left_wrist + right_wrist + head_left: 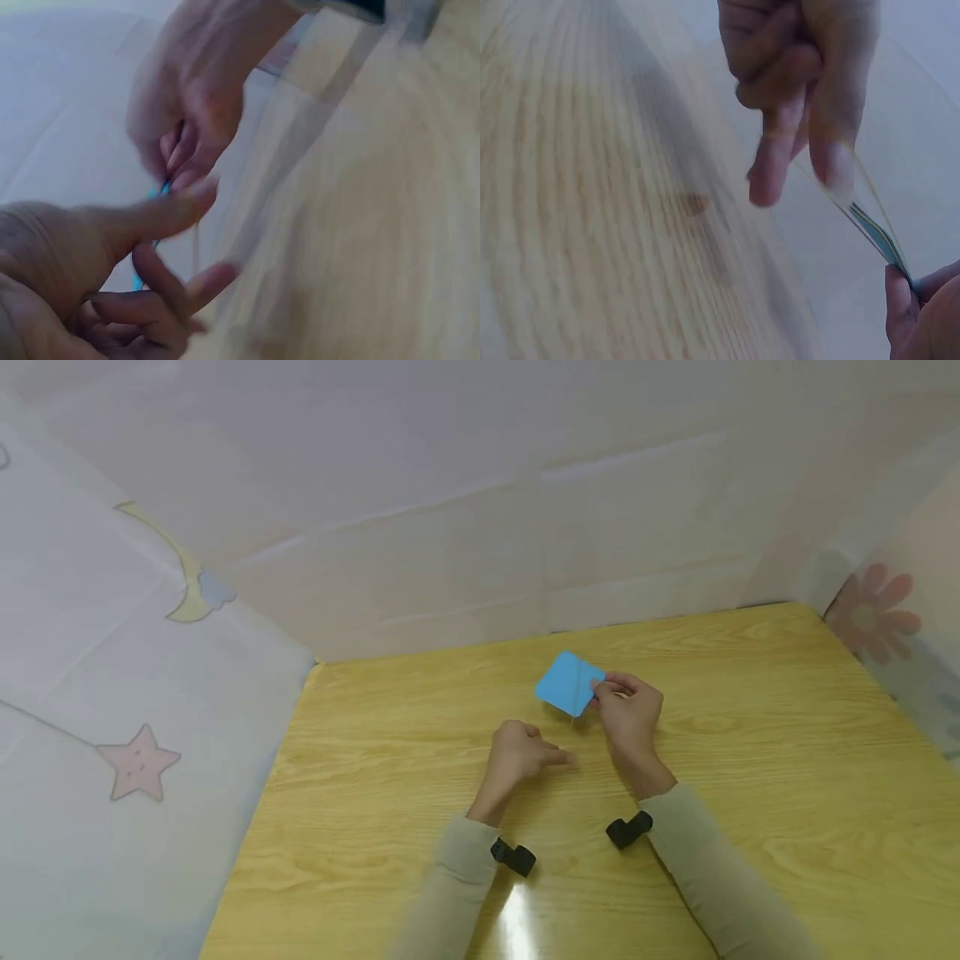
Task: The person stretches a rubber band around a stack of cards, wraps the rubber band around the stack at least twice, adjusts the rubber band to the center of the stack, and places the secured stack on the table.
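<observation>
My right hand [632, 714] pinches a thin blue square card [558, 683] by its right corner, raised over the table. A thin tan rubber band [577, 687] runs across the card's face, with a bit showing below its lower corner. In the right wrist view, the band [869, 180] stretches from the card up toward the thumb and forefinger of my left hand [802, 82]. Those two fingers are extended and parted, the others bent. From the left wrist view, the card is mostly hidden behind the left thumb [161, 217], and a strand of band shows between thumb and forefinger.
Both hands are above a yellow wood-grain table [360, 827]. Pale cloth or paper walls [465, 552] stand behind it and at both sides. A black wrist camera [514, 857] sits on the left sleeve and another [628, 830] on the right.
</observation>
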`<control>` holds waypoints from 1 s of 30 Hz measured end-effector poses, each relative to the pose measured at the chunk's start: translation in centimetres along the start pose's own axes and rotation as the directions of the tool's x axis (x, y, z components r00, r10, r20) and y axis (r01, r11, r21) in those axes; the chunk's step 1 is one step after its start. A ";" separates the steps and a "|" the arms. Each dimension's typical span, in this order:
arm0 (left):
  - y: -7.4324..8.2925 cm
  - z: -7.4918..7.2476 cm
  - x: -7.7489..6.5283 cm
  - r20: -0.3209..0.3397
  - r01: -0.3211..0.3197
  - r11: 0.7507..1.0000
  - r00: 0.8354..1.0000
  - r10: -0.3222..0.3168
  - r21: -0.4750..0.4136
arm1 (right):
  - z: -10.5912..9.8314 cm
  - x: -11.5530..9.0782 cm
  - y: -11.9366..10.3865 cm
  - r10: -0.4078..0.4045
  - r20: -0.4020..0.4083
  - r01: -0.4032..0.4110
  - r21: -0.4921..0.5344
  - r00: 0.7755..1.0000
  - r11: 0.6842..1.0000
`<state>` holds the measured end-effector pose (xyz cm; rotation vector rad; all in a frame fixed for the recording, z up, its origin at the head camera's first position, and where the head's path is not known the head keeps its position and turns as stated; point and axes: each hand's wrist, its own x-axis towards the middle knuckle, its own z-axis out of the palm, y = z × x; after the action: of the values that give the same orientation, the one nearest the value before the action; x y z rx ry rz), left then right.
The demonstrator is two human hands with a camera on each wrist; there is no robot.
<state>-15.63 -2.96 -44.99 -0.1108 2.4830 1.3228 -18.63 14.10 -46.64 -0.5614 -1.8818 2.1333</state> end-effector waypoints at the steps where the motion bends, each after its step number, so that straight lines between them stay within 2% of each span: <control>1: 0.2 0.5 -0.1 -0.025 0.000 0.999 1.000 -0.001 -0.032 | 0.0 0.0 0.0 0.005 0.001 -0.005 0.011 1.000 1.000; 4: 0.6 2.0 -0.3 -0.102 -0.037 0.994 0.994 0.027 -0.100 | 0.1 -0.1 -0.2 0.006 0.010 -0.007 0.033 1.000 0.999; 6: 0.9 2.8 -0.3 -0.113 -0.051 0.989 0.993 0.035 -0.141 | 0.2 -0.3 -0.3 -0.012 0.024 0.012 0.036 1.000 0.999; 10: 1.2 3.7 -0.1 -0.116 -0.047 0.987 0.993 0.029 -0.156 | 0.3 -0.6 -0.5 -0.079 0.048 0.079 0.009 0.996 0.997; 13: 1.4 3.9 0.1 -0.109 -0.057 0.990 0.993 0.043 -0.125 | 0.4 -0.8 -0.6 -0.114 0.055 0.115 -0.006 0.992 0.993; 18: 1.6 3.9 0.2 -0.081 -0.125 0.991 0.989 0.121 -0.044 | 0.4 -1.0 -0.9 -0.147 0.057 0.146 0.020 0.988 0.989; 23: 1.9 4.1 -0.6 -0.113 -0.128 0.990 0.985 0.134 0.053 | 0.1 -1.0 -1.2 -0.187 -0.001 0.186 0.027 0.982 0.982; 26: 1.9 4.5 -1.2 -0.155 -0.182 0.974 0.967 0.201 0.132 | -0.1 -0.8 -1.3 -0.187 -0.020 0.187 0.004 0.982 0.982; 28: 1.6 4.6 -1.4 -0.172 -0.245 0.955 0.946 0.274 0.169 | -0.2 -0.7 -1.4 -0.182 -0.017 0.182 -0.023 0.983 0.983; 30: 1.1 4.3 -1.3 -0.180 -0.315 0.924 0.917 0.355 0.218 | -0.3 -0.6 -1.5 -0.185 0.002 0.184 -0.058 0.983 0.981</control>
<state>-13.52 1.09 -45.96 0.2423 2.8987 1.2512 -18.09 14.29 -45.12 -0.3845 -1.9179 1.9650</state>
